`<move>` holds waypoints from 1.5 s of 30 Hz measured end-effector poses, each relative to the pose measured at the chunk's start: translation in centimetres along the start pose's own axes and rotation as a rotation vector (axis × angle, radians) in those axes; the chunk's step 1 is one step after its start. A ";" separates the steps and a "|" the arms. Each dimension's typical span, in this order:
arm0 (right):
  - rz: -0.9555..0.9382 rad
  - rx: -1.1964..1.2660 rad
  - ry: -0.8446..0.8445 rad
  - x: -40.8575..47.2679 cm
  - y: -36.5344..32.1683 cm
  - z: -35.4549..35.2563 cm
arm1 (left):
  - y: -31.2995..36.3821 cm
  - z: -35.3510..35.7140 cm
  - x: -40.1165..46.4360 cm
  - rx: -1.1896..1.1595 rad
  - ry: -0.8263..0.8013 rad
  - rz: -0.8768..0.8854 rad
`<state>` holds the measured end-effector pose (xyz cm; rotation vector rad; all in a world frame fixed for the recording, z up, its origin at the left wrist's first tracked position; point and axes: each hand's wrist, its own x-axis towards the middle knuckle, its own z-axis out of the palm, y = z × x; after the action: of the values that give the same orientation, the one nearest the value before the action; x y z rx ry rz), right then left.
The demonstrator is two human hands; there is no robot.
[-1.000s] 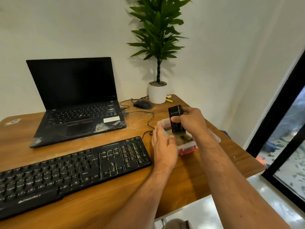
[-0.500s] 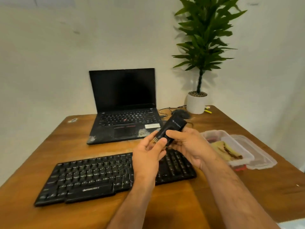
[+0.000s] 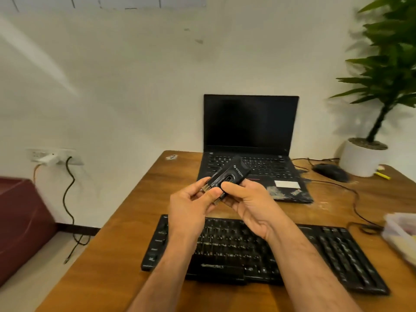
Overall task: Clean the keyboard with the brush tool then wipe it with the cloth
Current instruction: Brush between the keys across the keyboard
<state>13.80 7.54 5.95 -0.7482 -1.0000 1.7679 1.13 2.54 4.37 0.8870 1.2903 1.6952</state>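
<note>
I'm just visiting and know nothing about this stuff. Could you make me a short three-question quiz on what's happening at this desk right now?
1. True or false: the black plastic brush tool is lying on the wooden desk.
2. Which hand pinches the tool's bristle end: A) left hand, B) right hand, C) neither?
3. Fill in: the black full-size keyboard lies in front of the open black ____.

Key:
1. False; both hands hold it up above the keyboard.
2. A; the right hand grips the tool's body.
3. Laptop; its screen is dark.
</note>
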 end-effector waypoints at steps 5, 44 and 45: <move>0.042 -0.040 -0.047 2.5 2.3 2.9 | 0.1 -4.2 2.5 0.004 0.045 -0.018; -0.351 -1.216 -0.106 5.7 8.9 6.0 | -3.2 -14.6 9.1 0.709 -0.373 -0.081; -0.356 -1.235 -0.062 5.7 9.0 5.9 | -3.2 -14.6 8.8 0.729 -0.366 -0.081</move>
<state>2.94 9.02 0.62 -1.1258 -2.1314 0.7218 -14.99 5.13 -1.58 1.4543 1.6689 0.9174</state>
